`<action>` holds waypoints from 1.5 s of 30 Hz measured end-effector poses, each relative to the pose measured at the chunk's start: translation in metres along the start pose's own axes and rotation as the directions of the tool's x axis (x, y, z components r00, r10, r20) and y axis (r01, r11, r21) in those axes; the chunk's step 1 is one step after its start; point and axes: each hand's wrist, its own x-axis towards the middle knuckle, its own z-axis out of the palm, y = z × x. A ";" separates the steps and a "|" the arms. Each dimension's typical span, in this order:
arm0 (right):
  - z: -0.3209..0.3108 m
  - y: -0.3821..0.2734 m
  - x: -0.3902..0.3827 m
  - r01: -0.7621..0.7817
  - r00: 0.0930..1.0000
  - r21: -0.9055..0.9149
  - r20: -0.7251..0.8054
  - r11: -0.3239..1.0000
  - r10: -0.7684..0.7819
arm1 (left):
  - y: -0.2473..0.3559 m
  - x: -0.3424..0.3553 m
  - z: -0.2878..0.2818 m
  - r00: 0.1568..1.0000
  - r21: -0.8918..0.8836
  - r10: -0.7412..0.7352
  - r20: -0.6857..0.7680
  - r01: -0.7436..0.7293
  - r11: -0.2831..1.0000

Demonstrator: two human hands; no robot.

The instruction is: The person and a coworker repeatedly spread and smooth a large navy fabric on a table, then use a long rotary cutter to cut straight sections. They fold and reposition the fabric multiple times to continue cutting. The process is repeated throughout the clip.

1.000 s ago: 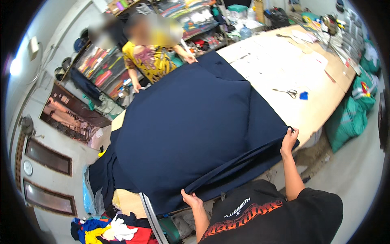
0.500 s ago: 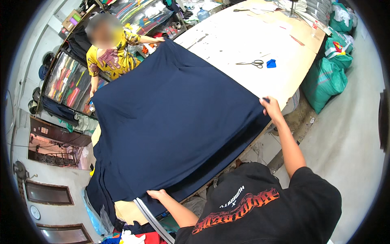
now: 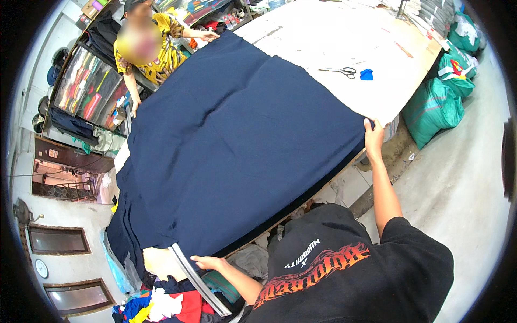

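Observation:
A large navy cloth (image 3: 231, 145) is spread over the table, with a few creases across its upper part. My right hand (image 3: 375, 141) pinches its near right corner. At the near left edge, my left hand (image 3: 210, 262) has its fingers on the hem; they are partly hidden. Close to that hand, a pale metal strip (image 3: 199, 280) with dark lines sticks out past the table's end. Across the table, a co-worker in a yellow patterned shirt (image 3: 167, 32) has one hand (image 3: 207, 36) at the far corner and the other at the far left edge.
On the pale tabletop (image 3: 318, 32) lie black-handled scissors (image 3: 344, 71) and a small blue cloth piece (image 3: 366, 75). Green sacks (image 3: 433, 113) stand on the floor at the right. Coloured fabric scraps (image 3: 167, 304) are heaped below the near left end. Shelves of folded cloth (image 3: 91, 89) line the wall.
The cloth has come down flatter on the table, and its raised near edge has lowered. My right hand has shifted slightly right, and the co-worker leans nearer the cloth.

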 end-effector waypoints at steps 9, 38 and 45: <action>0.018 0.059 -0.026 -0.143 0.985 -0.389 0.030 0.910 0.168 | -0.071 0.014 -0.012 0.872 -0.189 -0.459 0.171 0.487 0.853; 0.008 0.082 -0.013 0.030 0.997 -0.391 0.071 0.920 -0.002 | -0.035 0.018 -0.015 0.859 -0.153 -0.506 0.077 0.512 0.845; 0.008 0.070 -0.015 0.051 0.998 -0.378 0.065 0.924 -0.028 | -0.017 0.010 -0.012 0.838 -0.201 -0.545 0.038 0.540 0.817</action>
